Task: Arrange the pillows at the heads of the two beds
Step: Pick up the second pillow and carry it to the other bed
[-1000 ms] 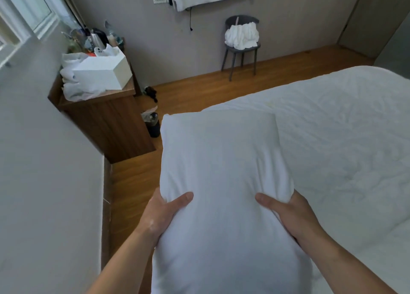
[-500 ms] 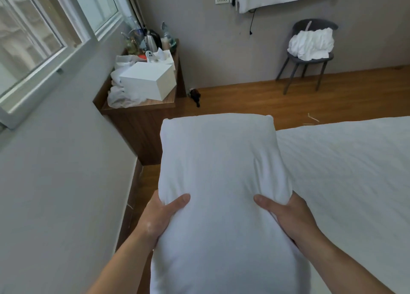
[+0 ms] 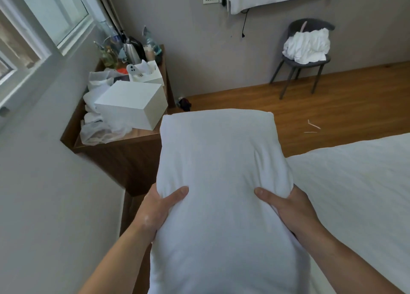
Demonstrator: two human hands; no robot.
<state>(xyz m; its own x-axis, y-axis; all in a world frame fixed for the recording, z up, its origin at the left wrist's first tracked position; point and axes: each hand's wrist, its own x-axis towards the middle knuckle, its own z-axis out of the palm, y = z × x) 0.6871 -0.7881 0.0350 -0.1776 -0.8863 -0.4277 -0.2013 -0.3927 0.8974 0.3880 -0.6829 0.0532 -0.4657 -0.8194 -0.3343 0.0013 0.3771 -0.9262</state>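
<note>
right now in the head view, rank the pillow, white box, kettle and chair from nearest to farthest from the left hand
1. pillow: gripped by the left hand at its left edge.
2. white box: on the wooden cabinet, up and left of the hand.
3. kettle: at the cabinet's back, near the window corner.
4. chair: against the far wall on the right, holding white laundry.
</note>
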